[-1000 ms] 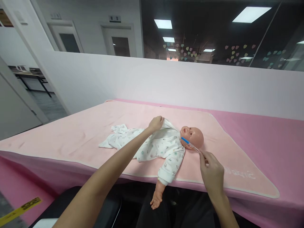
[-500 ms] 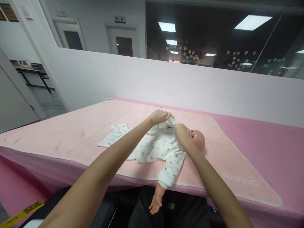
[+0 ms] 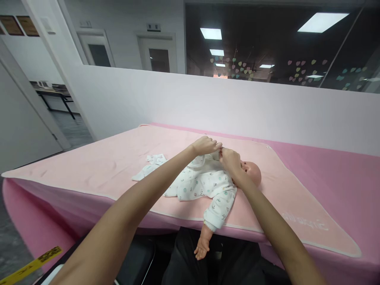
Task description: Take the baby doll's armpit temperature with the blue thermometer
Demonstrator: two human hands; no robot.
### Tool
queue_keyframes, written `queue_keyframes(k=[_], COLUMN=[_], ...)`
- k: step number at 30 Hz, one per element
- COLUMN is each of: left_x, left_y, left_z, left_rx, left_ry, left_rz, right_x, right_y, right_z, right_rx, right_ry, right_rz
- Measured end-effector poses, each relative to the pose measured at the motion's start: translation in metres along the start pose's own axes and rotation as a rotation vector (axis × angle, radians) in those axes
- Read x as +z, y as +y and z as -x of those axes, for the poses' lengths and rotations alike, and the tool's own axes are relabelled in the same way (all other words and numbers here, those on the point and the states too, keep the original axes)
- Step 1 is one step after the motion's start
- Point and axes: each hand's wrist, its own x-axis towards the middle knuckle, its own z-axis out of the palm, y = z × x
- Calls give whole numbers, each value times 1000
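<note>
Left hand: our left hand (image 3: 205, 144), arm stretched forward, pinches the far sleeve of the white printed baby garment (image 3: 204, 182).
Right hand: our right hand (image 3: 230, 161) closes on the same cloth, touching the left.
Doll: one plastic baby doll (image 3: 251, 172), supine on the pale pink blanket (image 3: 97, 166), one arm overhanging.

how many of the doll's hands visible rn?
1. A bare doll hand hangs over the near edge of the pink blanket. The other may be hidden under the left hand and right hand at the doll's far shoulder.
</note>
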Motion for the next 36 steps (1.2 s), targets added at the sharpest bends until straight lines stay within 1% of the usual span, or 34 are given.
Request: queue_keyframes(k=[2,3,4,6,8,11,14,16,18,20,21,22,23,24,25,26,27,28,29,32,34,36], left_x=[-2,-3,-5,-10,-16,-28,-40,-47,-53,-56,-55,-53,-48,-41,-32,-20,-7,7,20,56,71,78], left_y=[2,3,5,7,4,-10,-26,-30,-30,-26,-25,-23,-21,-18,-15,-11,-5,2,9,29,37,41], left_z=[0,0,0,1,4,16,30,39,45,47,45,41,35,28,21,14,7,2,-2,-7,-4,1], left_rx=[9,12,18,27,18,-98,-283,-349,-381,-376,-349,-312,-280,-280,-323,-421,-553,-646,-685,-682,-691,-706], left_ry=[-1,-6,-16,-49,-109,-265,-464,-562,-651,-750,-784,-787,-756,-681,-594,-515,-448,-458,-471,-532,-558,-568], left_rz=[14,24,37,64,90,117,153,206,340,597,751,893,1002,1059,1064,1011,901,776,723,700,694,683], right_x=[-6,-8,-10,-12,-15,-19,-20,-15,-8,0,3,5,6,7,6,6,6,6,7,18,29,40], right_y=[5,7,9,12,16,23,32,37,41,45,48,51,54,58,63,68,74,81,88,109,119,125], right_z=[1,0,-3,-8,-12,-9,3,14,27,39,43,46,48,48,47,45,43,40,38,34,33,33], right_rx=[25,17,-4,-51,-59,-97,-243,-336,-413,-471,-477,-461,-421,-365,-295,-226,-161,-102,-47,99,201,295], right_ry=[117,153,152,60,-20,-16,-39,-61,-90,-110,-107,-92,-66,-32,12,52,82,97,97,84,118,168], right_rz=[-1,-4,-7,-1,24,89,147,155,143,89,38,-30,-108,-183,-248,-298,-334,-363,-390,-548,-756,-997])
